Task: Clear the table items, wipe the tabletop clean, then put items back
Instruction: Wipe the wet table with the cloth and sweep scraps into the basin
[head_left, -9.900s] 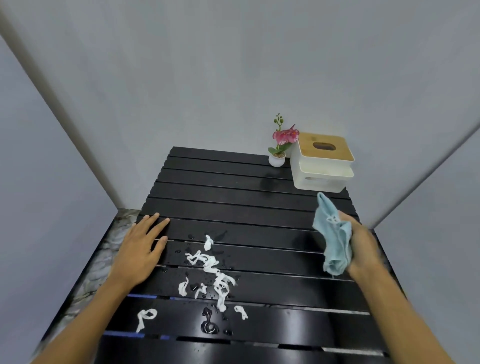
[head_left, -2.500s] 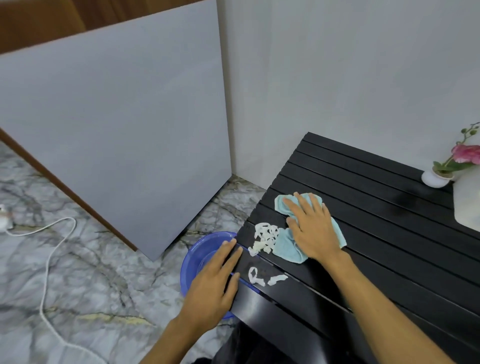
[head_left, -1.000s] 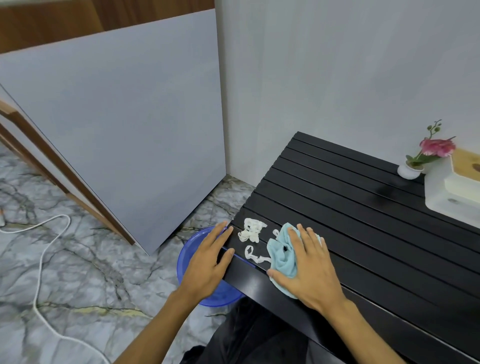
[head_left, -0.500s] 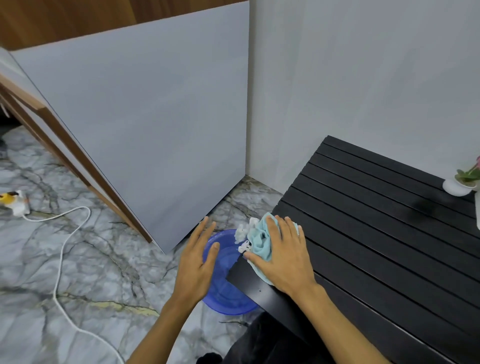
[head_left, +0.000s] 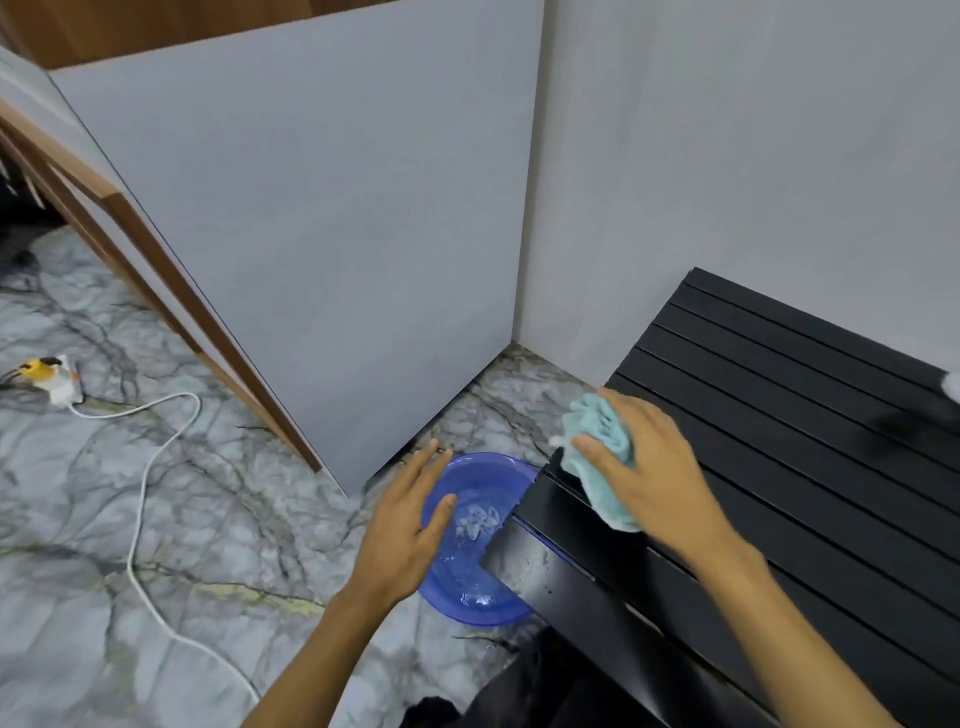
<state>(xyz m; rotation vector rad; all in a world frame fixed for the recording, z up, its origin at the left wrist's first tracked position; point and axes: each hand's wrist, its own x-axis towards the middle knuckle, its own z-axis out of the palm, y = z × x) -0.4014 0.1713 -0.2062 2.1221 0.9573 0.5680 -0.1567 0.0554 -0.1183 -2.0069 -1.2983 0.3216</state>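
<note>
My right hand (head_left: 644, 467) presses a light blue cloth (head_left: 597, 441) onto the left edge of the black slatted table (head_left: 779, 415), fingers wrapped over it. The cloth hangs slightly past the edge. Below that edge a blue plastic basin (head_left: 467, 587) sits on the marble floor, with white paper scraps (head_left: 480, 519) lying in it. My left hand (head_left: 410, 525) rests on the basin's left rim, fingers spread, thumb inside the rim.
A grey panel (head_left: 311, 234) stands behind the basin, and a grey wall runs behind the table. A white cable (head_left: 140, 493) trails over the marble floor to a plug (head_left: 57, 379) at far left. A small white pot (head_left: 953, 384) shows at the right edge.
The cloth swept the white scraps leftward off the table edge; they now lie in the basin. My left hand stayed at the basin's rim. The view has turned left.
</note>
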